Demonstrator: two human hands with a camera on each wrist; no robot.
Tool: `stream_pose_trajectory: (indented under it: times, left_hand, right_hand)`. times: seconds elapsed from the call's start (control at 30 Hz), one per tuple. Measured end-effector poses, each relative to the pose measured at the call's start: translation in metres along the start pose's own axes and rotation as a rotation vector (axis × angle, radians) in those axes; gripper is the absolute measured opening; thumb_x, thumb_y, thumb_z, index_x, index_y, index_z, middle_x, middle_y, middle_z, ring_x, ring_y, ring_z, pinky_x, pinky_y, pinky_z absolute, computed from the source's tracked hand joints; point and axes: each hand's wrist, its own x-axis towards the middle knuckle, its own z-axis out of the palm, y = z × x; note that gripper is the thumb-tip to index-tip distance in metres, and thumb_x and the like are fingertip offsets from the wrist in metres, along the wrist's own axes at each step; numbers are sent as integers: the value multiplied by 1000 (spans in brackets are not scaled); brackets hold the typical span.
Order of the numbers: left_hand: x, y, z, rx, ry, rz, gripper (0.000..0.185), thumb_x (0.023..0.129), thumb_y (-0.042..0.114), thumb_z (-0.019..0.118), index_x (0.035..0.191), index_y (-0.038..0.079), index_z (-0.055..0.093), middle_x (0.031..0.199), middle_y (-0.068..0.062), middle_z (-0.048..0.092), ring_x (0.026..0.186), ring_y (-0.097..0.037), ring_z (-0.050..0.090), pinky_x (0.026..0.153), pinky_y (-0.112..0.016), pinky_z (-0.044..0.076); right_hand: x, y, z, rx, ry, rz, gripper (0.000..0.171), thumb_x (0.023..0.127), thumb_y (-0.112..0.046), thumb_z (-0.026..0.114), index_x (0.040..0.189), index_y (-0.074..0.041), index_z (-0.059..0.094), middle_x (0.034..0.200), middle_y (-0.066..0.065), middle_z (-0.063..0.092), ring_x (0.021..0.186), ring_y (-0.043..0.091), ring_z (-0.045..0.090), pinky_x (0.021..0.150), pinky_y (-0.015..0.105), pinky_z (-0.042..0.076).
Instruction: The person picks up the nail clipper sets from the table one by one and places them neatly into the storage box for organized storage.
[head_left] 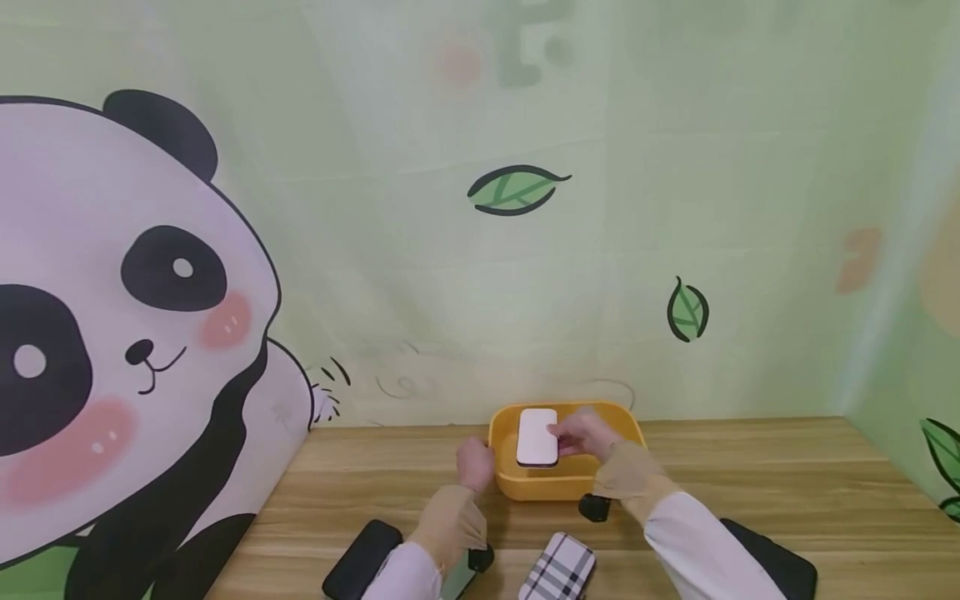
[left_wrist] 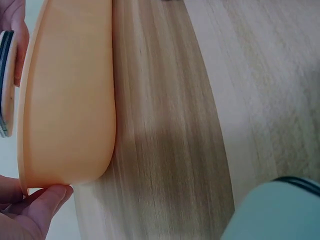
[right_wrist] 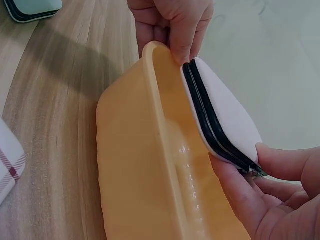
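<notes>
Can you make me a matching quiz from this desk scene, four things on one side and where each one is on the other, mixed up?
Things:
1. white case
2. plaid case
3. left hand
4. black case

Places:
A. on the table at the near edge, between the two arms
B. gripping the left rim of the yellow tub
C. held over the tub by the right hand
D. flat on the table, left of the left arm

Pairs: 1-C, 2-A, 3-B, 4-D
</notes>
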Motion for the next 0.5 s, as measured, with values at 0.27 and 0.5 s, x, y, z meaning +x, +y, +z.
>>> stream_pose_trajectory:
  times: [0.27, 0.5]
  left_hand:
    - [-16, 31, -28, -25, -53, -78, 17, 77, 4, 54, 67, 7, 68, 59, -3, 56, 53, -18, 50, 43, -30, 40]
    - [17, -45, 50, -17, -77, -156, 15, 79, 13, 60, 67, 18, 67, 59, 4, 55, 55, -16, 51, 42, -29, 40]
  right_hand:
    - [-24, -8, 9, -2, 24, 20, 26, 83, 2, 62, 101, 19, 55, 83, 27, 60, 73, 33, 60, 66, 38, 51]
    - [-25, -11, 12, -32, 45, 66, 24, 82, 0, 63, 100, 15, 59, 81, 24, 61, 71, 31, 60, 63, 35, 51]
